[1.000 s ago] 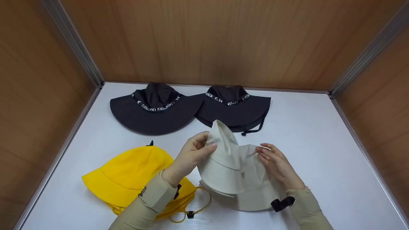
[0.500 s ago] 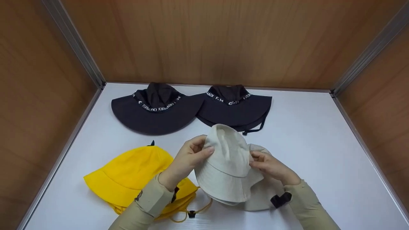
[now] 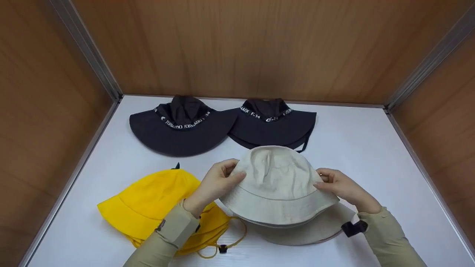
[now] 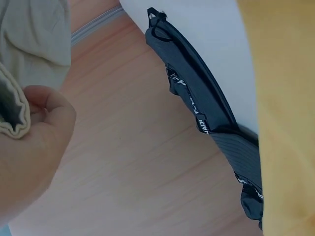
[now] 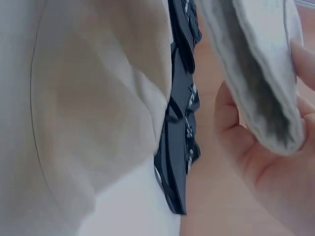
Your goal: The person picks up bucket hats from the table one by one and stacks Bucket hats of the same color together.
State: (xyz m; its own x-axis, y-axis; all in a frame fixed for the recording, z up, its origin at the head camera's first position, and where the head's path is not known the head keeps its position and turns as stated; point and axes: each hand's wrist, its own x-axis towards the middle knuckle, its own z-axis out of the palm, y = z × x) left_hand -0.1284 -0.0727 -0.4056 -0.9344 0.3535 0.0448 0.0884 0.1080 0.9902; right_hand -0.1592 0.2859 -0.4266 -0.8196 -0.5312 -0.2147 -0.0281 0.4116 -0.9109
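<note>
Both hands hold a cream bucket hat (image 3: 274, 185) by the two sides of its crown, its brim toward the person. The left hand (image 3: 219, 181) pinches its left side between thumb and fingers, and the right hand (image 3: 339, 187) pinches its right side. In the right wrist view, the folded brim edge (image 5: 256, 83) passes between the right hand's (image 5: 266, 157) thumb and fingers. Underneath lies a second, beige hat (image 3: 308, 233) on the white table, mostly covered in the head view. The left wrist view shows the left hand (image 4: 39, 142) curled at the held hat's edge.
Yellow bucket hats (image 3: 152, 204) lie stacked at the left, with a cord and black toggle (image 3: 222, 249). Two dark wide-brimmed hats, a left one (image 3: 182, 137) and a right one (image 3: 271, 129), lie overlapping at the back. Wooden panels (image 3: 237, 48) enclose the table.
The right hand has come in, taken the cream hat's right side and moved right. The hat, folded narrow before, is now spread wide. The left hand has kept its grip, hardly moving.
</note>
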